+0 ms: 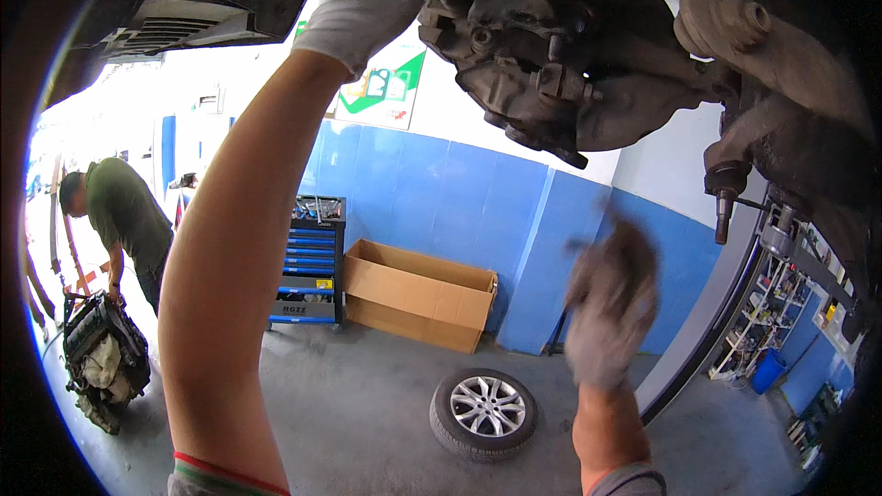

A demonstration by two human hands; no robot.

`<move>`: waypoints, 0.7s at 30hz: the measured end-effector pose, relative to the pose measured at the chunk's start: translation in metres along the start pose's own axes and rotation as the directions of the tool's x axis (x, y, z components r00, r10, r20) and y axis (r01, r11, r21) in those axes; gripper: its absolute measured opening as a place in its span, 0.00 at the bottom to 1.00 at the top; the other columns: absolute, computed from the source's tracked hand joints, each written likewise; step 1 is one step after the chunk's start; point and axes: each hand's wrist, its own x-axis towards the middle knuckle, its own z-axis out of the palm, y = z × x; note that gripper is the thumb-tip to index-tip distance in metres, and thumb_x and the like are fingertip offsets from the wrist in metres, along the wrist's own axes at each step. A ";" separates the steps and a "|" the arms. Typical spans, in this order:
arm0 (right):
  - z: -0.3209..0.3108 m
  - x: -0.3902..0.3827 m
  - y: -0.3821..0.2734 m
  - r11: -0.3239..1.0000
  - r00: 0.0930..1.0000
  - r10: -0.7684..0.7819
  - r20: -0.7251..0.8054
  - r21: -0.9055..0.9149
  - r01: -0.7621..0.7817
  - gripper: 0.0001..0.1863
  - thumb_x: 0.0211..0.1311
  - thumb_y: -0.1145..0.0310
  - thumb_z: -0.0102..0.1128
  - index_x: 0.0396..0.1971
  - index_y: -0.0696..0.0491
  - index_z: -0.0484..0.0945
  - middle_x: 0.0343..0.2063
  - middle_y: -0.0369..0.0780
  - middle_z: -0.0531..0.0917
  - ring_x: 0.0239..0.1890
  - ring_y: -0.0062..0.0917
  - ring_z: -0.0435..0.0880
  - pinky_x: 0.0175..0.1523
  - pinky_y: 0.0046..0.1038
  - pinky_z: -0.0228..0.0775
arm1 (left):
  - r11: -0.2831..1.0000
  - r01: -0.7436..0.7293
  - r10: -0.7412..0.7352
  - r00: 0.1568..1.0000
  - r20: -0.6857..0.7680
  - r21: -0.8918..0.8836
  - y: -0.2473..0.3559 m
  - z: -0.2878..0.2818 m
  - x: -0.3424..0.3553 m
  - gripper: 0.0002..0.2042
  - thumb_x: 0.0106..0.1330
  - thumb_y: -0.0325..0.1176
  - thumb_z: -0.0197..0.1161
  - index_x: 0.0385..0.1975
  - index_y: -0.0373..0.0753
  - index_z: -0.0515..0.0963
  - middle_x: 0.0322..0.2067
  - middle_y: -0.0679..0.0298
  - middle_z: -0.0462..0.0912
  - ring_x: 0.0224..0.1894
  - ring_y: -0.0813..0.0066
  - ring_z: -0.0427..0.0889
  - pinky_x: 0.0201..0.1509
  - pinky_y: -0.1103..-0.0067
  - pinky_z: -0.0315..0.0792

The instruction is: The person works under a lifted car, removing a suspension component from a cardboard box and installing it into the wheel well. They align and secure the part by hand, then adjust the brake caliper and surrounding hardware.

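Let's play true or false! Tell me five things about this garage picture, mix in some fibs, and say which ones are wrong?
1. The gloved left hand is raised up to a dark metal part. True.
2. The right hand is bare. False: the right hand wears a glove too, though it looks blurry.
3. The wheel hangs on the wall. False: the wheel lies on the floor.
4. The cardboard box stands beside the tool cabinet. True.
5. The person on the left wears bright yellow. False: that person wears a green top.
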 end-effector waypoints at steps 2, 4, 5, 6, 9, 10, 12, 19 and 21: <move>0.013 0.077 -0.008 0.505 0.888 -0.449 0.105 -0.790 0.349 0.20 0.76 0.69 0.51 0.63 0.57 0.73 0.58 0.52 0.78 0.48 0.30 0.85 0.40 0.23 0.80 | 0.995 0.042 -0.043 0.999 -0.006 -0.090 -0.009 -0.007 -0.002 0.12 0.75 0.28 0.56 0.51 0.27 0.79 0.45 0.54 0.87 0.48 0.67 0.84 0.55 0.74 0.77; 0.031 0.138 -0.019 0.208 0.792 -0.585 0.174 -0.912 0.354 0.17 0.74 0.72 0.52 0.60 0.55 0.76 0.51 0.51 0.82 0.45 0.32 0.87 0.40 0.25 0.81 | 0.993 0.005 -0.010 0.999 0.038 0.117 -0.021 -0.020 -0.007 0.14 0.75 0.37 0.61 0.54 0.36 0.81 0.43 0.57 0.88 0.46 0.71 0.86 0.53 0.77 0.79; 0.037 0.158 -0.026 0.051 0.872 -0.448 0.198 -0.968 0.246 0.19 0.72 0.73 0.52 0.61 0.55 0.76 0.54 0.49 0.81 0.49 0.34 0.85 0.47 0.28 0.80 | 0.976 -0.018 0.005 0.998 0.063 0.216 -0.026 -0.027 -0.009 0.16 0.75 0.42 0.64 0.55 0.41 0.82 0.42 0.59 0.88 0.44 0.73 0.86 0.52 0.79 0.80; 0.040 0.180 -0.030 0.016 0.954 -0.231 0.192 -0.979 0.201 0.20 0.71 0.75 0.52 0.62 0.54 0.75 0.56 0.47 0.81 0.52 0.36 0.84 0.54 0.32 0.78 | 0.967 -0.016 0.003 0.999 0.053 0.253 -0.033 -0.031 -0.016 0.17 0.74 0.43 0.65 0.56 0.41 0.81 0.38 0.63 0.88 0.38 0.76 0.83 0.47 0.78 0.80; 0.065 0.239 -0.017 0.393 0.922 -0.329 0.204 -0.858 0.330 0.16 0.65 0.77 0.52 0.52 0.55 0.78 0.47 0.43 0.81 0.49 0.34 0.82 0.56 0.33 0.75 | 0.963 -0.080 0.061 0.995 0.083 0.256 -0.048 -0.044 -0.035 0.16 0.75 0.41 0.64 0.57 0.42 0.81 0.38 0.63 0.88 0.37 0.77 0.83 0.44 0.78 0.79; 0.066 0.252 -0.011 0.506 0.817 -0.553 0.163 -0.713 0.485 0.13 0.63 0.77 0.52 0.44 0.55 0.81 0.39 0.43 0.83 0.44 0.33 0.82 0.52 0.32 0.76 | 0.980 -0.077 0.060 0.993 0.097 0.183 -0.052 -0.049 -0.040 0.15 0.75 0.40 0.64 0.57 0.42 0.81 0.38 0.64 0.87 0.37 0.78 0.82 0.44 0.78 0.79; 0.056 0.273 -0.003 0.096 0.803 -0.300 0.515 -0.821 0.562 0.13 0.61 0.76 0.51 0.41 0.56 0.83 0.42 0.43 0.84 0.50 0.34 0.82 0.60 0.34 0.72 | 0.989 0.002 -0.018 0.994 0.112 0.145 -0.057 -0.056 -0.046 0.14 0.74 0.37 0.65 0.55 0.39 0.82 0.41 0.61 0.89 0.40 0.75 0.86 0.48 0.78 0.80; 0.027 0.318 -0.001 -0.226 0.536 -0.080 0.841 -0.539 0.812 0.21 0.60 0.73 0.49 0.50 0.56 0.84 0.54 0.42 0.84 0.63 0.34 0.77 0.73 0.35 0.63 | 0.997 0.049 -0.060 0.980 0.190 0.060 -0.070 -0.060 -0.051 0.14 0.73 0.35 0.67 0.53 0.38 0.82 0.40 0.61 0.90 0.41 0.77 0.86 0.48 0.79 0.81; 0.030 0.316 -0.003 -0.233 0.532 -0.134 0.836 -0.549 0.803 0.23 0.62 0.73 0.47 0.54 0.56 0.83 0.57 0.43 0.83 0.65 0.36 0.76 0.75 0.35 0.61 | 0.995 0.092 -0.081 0.966 0.245 -0.032 -0.073 -0.056 -0.053 0.14 0.72 0.35 0.67 0.53 0.38 0.82 0.40 0.61 0.89 0.42 0.76 0.86 0.50 0.78 0.81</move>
